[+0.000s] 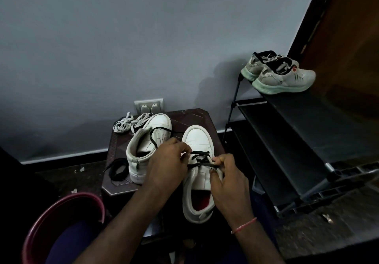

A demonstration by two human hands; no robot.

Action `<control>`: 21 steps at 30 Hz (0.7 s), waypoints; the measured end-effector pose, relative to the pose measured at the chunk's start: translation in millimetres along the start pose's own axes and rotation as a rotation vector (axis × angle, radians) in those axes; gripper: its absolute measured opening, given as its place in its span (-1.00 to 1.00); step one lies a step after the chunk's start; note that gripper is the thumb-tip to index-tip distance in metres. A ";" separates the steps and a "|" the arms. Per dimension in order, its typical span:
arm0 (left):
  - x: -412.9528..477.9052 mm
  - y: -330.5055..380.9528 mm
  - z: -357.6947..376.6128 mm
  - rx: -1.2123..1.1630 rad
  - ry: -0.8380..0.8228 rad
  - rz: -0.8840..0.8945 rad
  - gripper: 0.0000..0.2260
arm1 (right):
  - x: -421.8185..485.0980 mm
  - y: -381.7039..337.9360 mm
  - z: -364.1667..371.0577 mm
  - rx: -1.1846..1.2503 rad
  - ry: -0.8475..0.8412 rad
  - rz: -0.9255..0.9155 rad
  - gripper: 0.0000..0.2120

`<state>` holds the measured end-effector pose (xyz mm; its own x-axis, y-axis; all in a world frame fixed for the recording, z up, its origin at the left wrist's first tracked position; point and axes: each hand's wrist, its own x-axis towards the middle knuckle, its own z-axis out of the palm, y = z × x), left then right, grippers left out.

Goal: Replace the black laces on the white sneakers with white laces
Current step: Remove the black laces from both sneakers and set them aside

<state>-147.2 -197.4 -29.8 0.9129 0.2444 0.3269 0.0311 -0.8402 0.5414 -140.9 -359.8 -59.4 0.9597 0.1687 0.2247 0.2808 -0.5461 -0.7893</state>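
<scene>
Small dark table (188, 118) is seen against the wall, w/ two white sneakers on it, toes toward the far edge. R sneaker (198, 138) is set along the table's right edge, heel overhanging the near edge; red insole is visible inside. Its black lace (200, 157) is threaded only through the eyelets nearest the toe, crossed in a few rows. L hand (166, 161) is closed, fingertips pinching that lace at the shoe's left side. R hand (227, 179) is likewise curled, the lace being pinched btwn thumb and fingers at the right eyelet row. A pink thread band (244, 225) is worn on the R wrist. L sneaker (160, 122) is placed just beside, nearer the left edge, partly hidden by the L hand; a black strand (162, 129) is draped over its top, origin not clear. A loose black lace (118, 171) is coiled at the left edge near the front corner, touching the L sneaker's heel. White laces (127, 123) are bundled at the far left corner, beside the L sneaker's toe. A wall socket (148, 106) is noted behind the far edge. Shoe rack (287, 140) is stood to the right of the table, a pair of grey runners (285, 77) on its top shelf. A maroon tub (61, 208) is seen lower left, off the table.
</scene>
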 end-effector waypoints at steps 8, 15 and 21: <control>3.5 -0.9 6.4 -0.138 -0.171 -0.192 -0.96 | -1.1 0.3 2.6 0.022 0.077 0.021 -0.70; 8.5 0.5 7.7 -0.091 -0.202 -0.188 -0.89 | 0.5 1.8 3.8 0.012 0.071 0.007 -0.72; 14.1 3.7 2.8 -0.084 -0.280 -0.216 -0.85 | 3.9 4.9 4.9 0.026 0.117 0.076 -0.77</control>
<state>-133.1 -198.4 -25.4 0.9654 0.2600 -0.0209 0.2127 -0.7383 0.6400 -135.9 -357.9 -65.2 0.9732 0.0300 0.2279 0.2086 -0.5320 -0.8207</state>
